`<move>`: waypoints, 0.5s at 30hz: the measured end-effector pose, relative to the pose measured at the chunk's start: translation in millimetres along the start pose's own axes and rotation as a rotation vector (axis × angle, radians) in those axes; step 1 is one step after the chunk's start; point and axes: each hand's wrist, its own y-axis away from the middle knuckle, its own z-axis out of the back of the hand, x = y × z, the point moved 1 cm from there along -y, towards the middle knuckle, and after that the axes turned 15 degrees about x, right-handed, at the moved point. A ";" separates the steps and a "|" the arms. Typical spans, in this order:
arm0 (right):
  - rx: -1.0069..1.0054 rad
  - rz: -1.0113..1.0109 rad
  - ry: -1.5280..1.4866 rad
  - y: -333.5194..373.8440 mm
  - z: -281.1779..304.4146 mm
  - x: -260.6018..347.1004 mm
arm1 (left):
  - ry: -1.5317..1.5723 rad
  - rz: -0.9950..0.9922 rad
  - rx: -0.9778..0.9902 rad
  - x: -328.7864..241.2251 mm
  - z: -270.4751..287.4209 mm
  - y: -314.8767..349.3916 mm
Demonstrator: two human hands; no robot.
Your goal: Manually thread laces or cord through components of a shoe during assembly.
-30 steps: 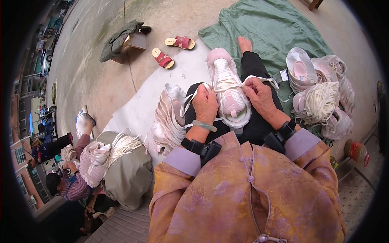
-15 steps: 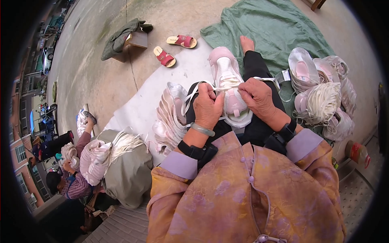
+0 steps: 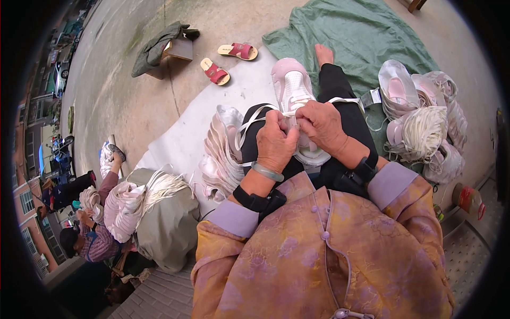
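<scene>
A pink and white sneaker point(image 3: 291, 80) rests between my thighs, its toe pointing away from me. My left hand point(image 3: 276, 139) pinches a white shoelace point(image 3: 248, 126) at the left side of the tongue, and a loop of it hangs over my left thigh. Right beside it, my right hand point(image 3: 325, 126) is closed on the lace over the tongue, with a length trailing across my right thigh. The fingertips of both hands nearly meet, hiding the upper eyelets and most of the tongue. A row of nested pale shoe uppers point(image 3: 217, 154) stands left of my left thigh.
At the right lie more pale shoe uppers point(image 3: 399, 93) and a bundle of white laces point(image 3: 425, 133), with a bottle point(image 3: 467, 199) nearby. Red sandals point(image 3: 215, 72) and a cloth-draped stool point(image 3: 180, 49) are ahead. A green sheet point(image 3: 350, 32) covers the floor. Another person point(image 3: 98, 242) works at far left.
My right hand has moved left over the tongue, close to my left hand. My left hand has shifted slightly down and right. The lace between them is now mostly covered.
</scene>
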 end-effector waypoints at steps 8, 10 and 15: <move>-0.005 -0.010 -0.070 0.3 -0.5 -2.9 | -0.084 -0.019 0.028 3.2 -1.4 -1.8; -0.005 -0.015 -0.112 0.2 -2.5 -4.5 | -0.099 -0.045 0.024 5.8 -3.3 -1.0; -0.018 -0.014 -0.133 1.9 -6.7 -6.9 | -0.273 -0.094 0.097 -5.5 0.1 2.8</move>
